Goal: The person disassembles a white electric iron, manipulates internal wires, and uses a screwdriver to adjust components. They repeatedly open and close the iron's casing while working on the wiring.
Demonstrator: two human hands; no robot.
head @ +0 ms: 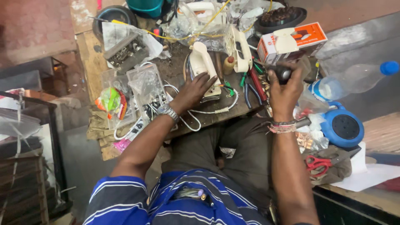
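A cluttered wooden bench [93, 62] fills the view, strewn with wires, small parts and tools, a brick floor beyond it. On it, straight ahead of the person, lies a cream iron [203, 66], its long axis running away from the body, nose at the far end. A second cream shell [241, 48] lies just right of it, then an orange box [291, 39], with a plastic bottle [354, 81] and a blue round case [342, 127] off to the right.

The left hand [192, 91] rests on the near end of the iron, fingers spread flat over its heel. The right hand [285, 89] is raised right of the iron, apart from it, fist closed round a dark tool handle [283, 73]; its tip cannot be made out. The left hand is therefore the nearer. Pliers [250, 89] lie between the hands. Red scissors [316, 163] sit far right.
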